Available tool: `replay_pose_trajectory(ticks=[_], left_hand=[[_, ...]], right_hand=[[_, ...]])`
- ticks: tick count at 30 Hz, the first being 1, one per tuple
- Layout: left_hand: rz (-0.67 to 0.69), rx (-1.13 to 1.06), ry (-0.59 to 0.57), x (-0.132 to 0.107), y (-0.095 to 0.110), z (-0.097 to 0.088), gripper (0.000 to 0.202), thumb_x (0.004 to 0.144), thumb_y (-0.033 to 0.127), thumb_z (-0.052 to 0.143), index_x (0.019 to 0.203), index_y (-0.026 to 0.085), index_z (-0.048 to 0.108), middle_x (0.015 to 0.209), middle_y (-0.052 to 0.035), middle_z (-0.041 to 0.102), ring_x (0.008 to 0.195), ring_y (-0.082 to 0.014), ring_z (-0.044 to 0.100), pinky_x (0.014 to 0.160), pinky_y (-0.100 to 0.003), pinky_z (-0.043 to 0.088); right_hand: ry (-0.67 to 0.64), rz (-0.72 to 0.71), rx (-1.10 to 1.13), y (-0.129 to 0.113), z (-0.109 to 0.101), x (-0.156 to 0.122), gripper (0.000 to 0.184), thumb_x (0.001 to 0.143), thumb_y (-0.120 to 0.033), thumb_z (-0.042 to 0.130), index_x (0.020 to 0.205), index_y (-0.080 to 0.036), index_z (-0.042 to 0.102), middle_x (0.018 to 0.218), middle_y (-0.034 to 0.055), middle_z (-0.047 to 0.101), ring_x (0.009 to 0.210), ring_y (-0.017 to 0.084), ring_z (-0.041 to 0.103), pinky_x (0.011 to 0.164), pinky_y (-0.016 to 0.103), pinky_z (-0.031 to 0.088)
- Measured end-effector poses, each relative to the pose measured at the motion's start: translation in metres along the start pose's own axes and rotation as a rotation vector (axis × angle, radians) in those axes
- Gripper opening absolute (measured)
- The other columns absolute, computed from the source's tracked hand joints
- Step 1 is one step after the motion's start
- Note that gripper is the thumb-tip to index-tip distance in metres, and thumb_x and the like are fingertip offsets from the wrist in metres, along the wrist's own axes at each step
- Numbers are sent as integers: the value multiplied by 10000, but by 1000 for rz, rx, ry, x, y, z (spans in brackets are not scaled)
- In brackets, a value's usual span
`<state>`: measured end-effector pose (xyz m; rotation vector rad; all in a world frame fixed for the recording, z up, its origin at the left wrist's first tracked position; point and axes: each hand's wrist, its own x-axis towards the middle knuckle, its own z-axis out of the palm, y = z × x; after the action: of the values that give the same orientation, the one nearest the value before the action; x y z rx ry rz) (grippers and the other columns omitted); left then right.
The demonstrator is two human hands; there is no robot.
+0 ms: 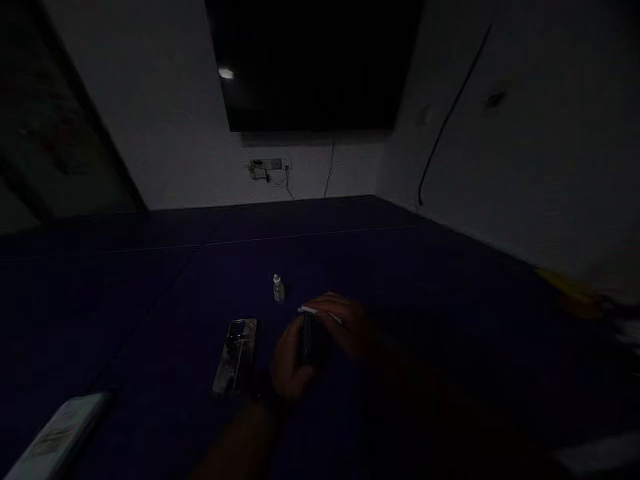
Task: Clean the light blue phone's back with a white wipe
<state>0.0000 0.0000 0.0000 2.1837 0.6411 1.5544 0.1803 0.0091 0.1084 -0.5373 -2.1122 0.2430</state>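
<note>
The room is dim, and the hands work low in the middle of a dark blue mat (pixel 150 320) with faint straight seams. The left hand (pixel 293 367) comes in from the near side, its bare forearm (pixel 240 443) angled up toward the centre, and its fingers curl around the near part of an upright dark slab (pixel 307 337), which has a smooth, flat look and seems firmly held. The right hand (pixel 347 327) reaches across from the right, arched and turned palm-down over the slab's far end. A thin white strip (pixel 315 311) shows beneath its fingers (pixel 330 308), but the gloom hides whether those fingers are pinching the strip, the slab or both. Just left of the hands, a phone (pixel 237 357) lies flat with its glossy, scuffed face reflecting light. Farther off stands a small white bottle (pixel 279 289) with a narrow cap. In the near left corner lies a pale printed booklet (pixel 57 437). On the far white wall, a socket panel (pixel 267 165) trails thin black cables beneath a large black screen (pixel 313 67). A blurred yellow shape (pixel 570 293) sits at the right edge of the mat.
</note>
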Motion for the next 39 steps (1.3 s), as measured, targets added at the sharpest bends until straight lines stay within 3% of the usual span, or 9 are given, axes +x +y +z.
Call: replay_pose_trajectory(ticks=[4,8,14,17,22,29,33,36,39], left_hand=[[1,-24,-25,5,6,1,771,934,706,319,1492,177,379,1361,-186,568,1208,-349,570,987,-498,451],[64,96,9,-2,0,2,711,962,656,297,1485,184,397,1340,-186,589,1200,-339,586,970,-494,473],[26,118,29,-9,-2,2,767,945,672,339,1529,176,333,1361,-190,591,1196,-343,603,964,-497,490],[-3,20,-4,-3,4,2,784,926,700,348,1505,171,376,1363,-191,588,1218,-356,583,995,-512,467],[-37,-37,47,0,6,2,795,925,714,341,1499,166,389,1411,-188,555,1261,-365,549,1020,-516,432],[-55,-76,45,7,12,1,800,899,749,359,1474,195,421,1370,-169,575,1219,-359,566,992,-499,438],[-67,-90,49,11,17,0,811,891,763,347,1465,196,432,1348,-164,582,1192,-352,576,973,-488,449],[-75,-71,63,7,12,0,812,889,759,361,1463,190,433,1358,-172,577,1212,-361,564,988,-500,443],[-62,-78,57,4,8,0,810,884,761,376,1459,193,432,1361,-172,579,1214,-365,569,990,-506,448]], right_hand=[[-18,-150,-75,-5,-2,-5,297,1046,-200,379,1206,-182,628,1141,108,746,1047,185,698,880,359,518],[-67,-310,-114,-18,-1,-14,356,1021,-167,368,1343,-163,520,1201,127,715,1056,171,673,845,330,522],[-206,-391,-199,-26,-5,-24,409,1015,-165,350,1404,-137,473,1170,119,724,1131,168,636,914,324,510],[-170,-302,-182,-15,-7,-14,372,1029,-197,337,1326,-140,555,1198,134,714,1111,184,653,887,345,523],[-35,68,-74,-1,-7,4,310,1027,-227,400,1094,-177,699,1023,98,762,943,193,708,851,352,540],[8,375,143,-13,-4,2,303,989,-297,464,1042,-174,736,1007,89,756,924,199,705,849,326,541],[-11,577,248,-15,-2,8,309,965,-341,488,966,-183,754,896,47,761,819,188,703,740,294,538],[-26,552,260,-17,-2,13,288,961,-317,492,950,-197,754,887,34,757,813,178,697,737,286,533],[-23,331,196,-17,-7,13,290,981,-282,467,987,-194,743,985,66,754,924,191,688,872,329,518]])
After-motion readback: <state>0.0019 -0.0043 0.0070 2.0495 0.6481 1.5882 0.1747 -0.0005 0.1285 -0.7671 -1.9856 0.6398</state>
